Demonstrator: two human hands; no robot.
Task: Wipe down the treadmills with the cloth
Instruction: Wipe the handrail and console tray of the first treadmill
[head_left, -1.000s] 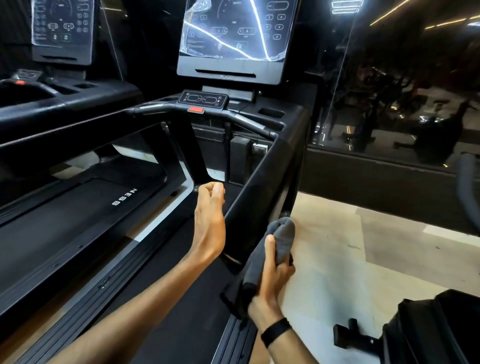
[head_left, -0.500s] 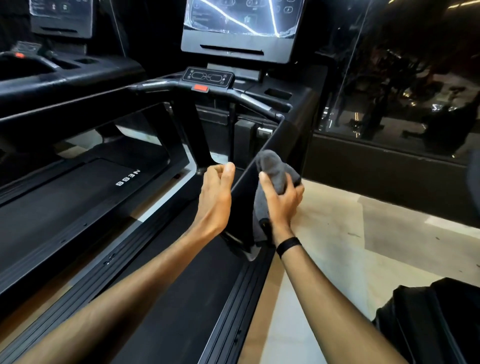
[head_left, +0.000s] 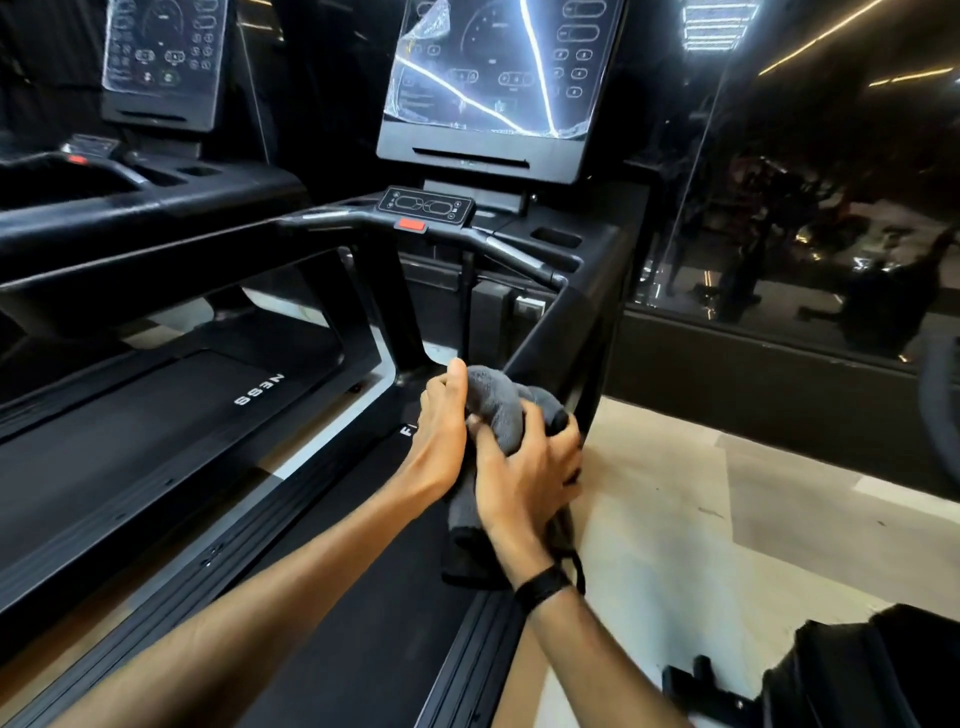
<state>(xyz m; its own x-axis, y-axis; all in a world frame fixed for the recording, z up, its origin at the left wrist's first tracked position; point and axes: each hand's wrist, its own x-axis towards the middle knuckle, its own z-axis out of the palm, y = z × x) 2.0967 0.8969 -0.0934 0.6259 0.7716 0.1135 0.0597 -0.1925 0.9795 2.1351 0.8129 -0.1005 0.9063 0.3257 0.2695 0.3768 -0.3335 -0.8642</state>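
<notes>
Dim gym, two black treadmills side by side: my left hand (head_left: 441, 436) has just joined my right hand (head_left: 524, 462), both now gripping the grey cloth (head_left: 496, 402) bunched beside the near treadmill's right side rail (head_left: 558, 332). I judge I'm refolding it before wiping on.

Single head-worn view, forward and down, close over the treadmill (head_left: 363, 545) deck toward its console (head_left: 488, 88).

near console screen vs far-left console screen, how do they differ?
The near console screen carries bright streaks of reflected light; the far-left console screen has none. The near one looks larger and is seen nearly head-on; the far-left one sits further off to the side. Both are dark, show button icons and keep plastic film.
</notes>
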